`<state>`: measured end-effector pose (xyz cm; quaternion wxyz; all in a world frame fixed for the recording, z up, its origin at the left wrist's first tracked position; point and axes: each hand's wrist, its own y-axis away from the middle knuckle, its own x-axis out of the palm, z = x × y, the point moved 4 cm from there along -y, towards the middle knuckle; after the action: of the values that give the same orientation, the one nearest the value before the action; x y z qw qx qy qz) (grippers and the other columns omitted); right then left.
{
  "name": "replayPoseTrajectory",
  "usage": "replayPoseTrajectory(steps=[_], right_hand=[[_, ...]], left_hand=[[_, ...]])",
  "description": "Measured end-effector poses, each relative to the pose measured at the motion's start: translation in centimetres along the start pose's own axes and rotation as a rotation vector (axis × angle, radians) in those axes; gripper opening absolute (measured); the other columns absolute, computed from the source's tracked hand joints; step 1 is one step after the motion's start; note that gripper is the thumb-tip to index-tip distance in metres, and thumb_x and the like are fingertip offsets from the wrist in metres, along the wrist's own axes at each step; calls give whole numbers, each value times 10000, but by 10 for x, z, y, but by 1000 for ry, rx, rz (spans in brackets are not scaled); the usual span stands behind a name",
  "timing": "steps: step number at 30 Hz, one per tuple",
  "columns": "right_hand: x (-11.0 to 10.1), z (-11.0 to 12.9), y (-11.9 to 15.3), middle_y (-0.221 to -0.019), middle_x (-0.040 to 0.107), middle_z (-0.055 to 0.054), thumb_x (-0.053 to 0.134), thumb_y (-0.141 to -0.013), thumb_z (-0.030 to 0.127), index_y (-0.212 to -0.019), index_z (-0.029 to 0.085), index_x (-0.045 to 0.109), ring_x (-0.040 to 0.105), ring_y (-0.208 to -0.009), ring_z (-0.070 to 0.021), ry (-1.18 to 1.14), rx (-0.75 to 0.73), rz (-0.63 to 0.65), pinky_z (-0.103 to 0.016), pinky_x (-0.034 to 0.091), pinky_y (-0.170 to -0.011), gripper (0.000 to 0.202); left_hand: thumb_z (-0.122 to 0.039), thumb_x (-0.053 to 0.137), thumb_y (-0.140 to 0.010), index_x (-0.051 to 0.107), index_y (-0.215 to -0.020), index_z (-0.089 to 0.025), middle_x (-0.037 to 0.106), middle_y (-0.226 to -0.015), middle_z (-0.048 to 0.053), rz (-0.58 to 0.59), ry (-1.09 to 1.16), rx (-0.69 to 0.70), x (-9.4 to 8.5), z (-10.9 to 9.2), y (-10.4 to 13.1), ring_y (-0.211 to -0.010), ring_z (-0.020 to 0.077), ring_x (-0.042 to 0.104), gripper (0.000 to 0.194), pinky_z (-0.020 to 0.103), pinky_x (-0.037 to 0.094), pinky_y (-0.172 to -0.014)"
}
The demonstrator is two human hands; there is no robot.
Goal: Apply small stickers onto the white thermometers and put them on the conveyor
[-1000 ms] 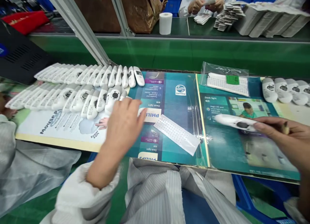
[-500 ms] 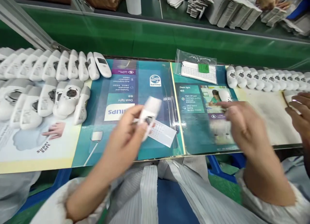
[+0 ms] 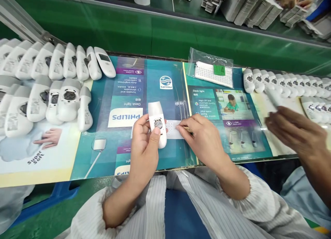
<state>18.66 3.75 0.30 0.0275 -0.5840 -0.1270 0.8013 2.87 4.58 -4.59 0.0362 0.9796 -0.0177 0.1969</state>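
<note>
My left hand (image 3: 147, 135) is closed around a white handheld thermometer (image 3: 155, 111) with a grey end, held upright above the table, its open compartment facing me and my thumb pressing below it. Behind it lies a white sheet of small round stickers (image 3: 170, 128), partly covered by the device and my fingers. My right hand (image 3: 200, 134) pinches at the sheet's right end; a thin brownish bit shows by the fingertips, too small to name. A clear bag (image 3: 212, 72) with more dotted sheets and a green label lies further back.
Rows of similar thermometers (image 3: 69, 96) stand at the left, one showing its screen. More line up (image 3: 287, 84) at the back right. A co-worker's hand (image 3: 297, 132) with a blurred white item reaches in from the right. A shelf (image 3: 160, 8) with stacked leaflets runs behind.
My right hand has moved left from the printed mat's right side to the sticker sheet. The thermometer in my left hand is turned more upright. The sheet lies straighter. The co-worker's hand has come further in.
</note>
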Motion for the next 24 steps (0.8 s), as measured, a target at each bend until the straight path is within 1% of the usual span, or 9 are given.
replayPoseTrajectory(steps=[6,10,14,17,19,21,23,24], right_hand=[[4,0,-1,-832,649,-55,604,-973,296,-850,189,718,626,-820,-211,-66,33,22,-330,461,-741,199],[5,2,-2,-838,650,-56,598,-975,313,-855,193,711,620,-819,-213,-61,43,16,-334,453,-750,204],[8,3,-3,-822,645,-49,656,-938,336,-839,201,702,619,-785,-208,-52,48,-3,-327,447,-722,174],[7,0,-2,-804,647,-33,683,-918,307,-819,204,688,615,-753,-186,-132,77,-15,-309,440,-686,143],[-2,-2,-2,-783,644,-13,710,-895,276,-791,205,674,608,-719,-160,-252,92,-32,-290,441,-660,131],[-19,-2,-3,-749,636,5,735,-871,254,-760,208,664,596,-688,-141,-365,73,-62,-273,442,-632,140],[-39,3,-5,-735,641,7,748,-862,252,-746,215,668,598,-686,-140,-422,17,-75,-264,446,-603,146],[-48,7,-7,-741,648,5,752,-861,254,-750,219,675,604,-693,-141,-431,-15,-70,-260,448,-591,139]], left_hand=[[-323,621,-964,450,-1297,-250,631,-1284,76,9,13,-26,0,-1,0,-1156,231,659,382,380,562,-944],[-330,613,-963,447,-1296,-253,612,-1316,79,14,10,-29,0,-2,0,-1165,230,656,380,392,554,-970],[-336,612,-956,452,-1284,-265,606,-1316,79,18,2,-27,0,0,-1,-1170,237,653,372,400,558,-962],[-336,623,-944,456,-1283,-273,618,-1295,72,24,13,-31,-1,-2,-3,-1144,236,662,382,379,576,-908],[-352,621,-943,466,-1307,-267,648,-1241,71,50,-6,-32,-2,-8,-4,-1034,224,697,406,336,592,-780],[-362,607,-947,518,-1321,-243,695,-1119,60,94,-135,-27,-2,-18,-5,-876,197,708,402,297,562,-664],[-322,611,-930,586,-1294,-228,720,-1018,37,158,-348,-6,-2,-30,-5,-775,172,686,377,286,527,-638],[-286,617,-911,610,-1266,-228,726,-1007,27,190,-445,10,-1,-35,-5,-779,169,681,359,285,519,-653]])
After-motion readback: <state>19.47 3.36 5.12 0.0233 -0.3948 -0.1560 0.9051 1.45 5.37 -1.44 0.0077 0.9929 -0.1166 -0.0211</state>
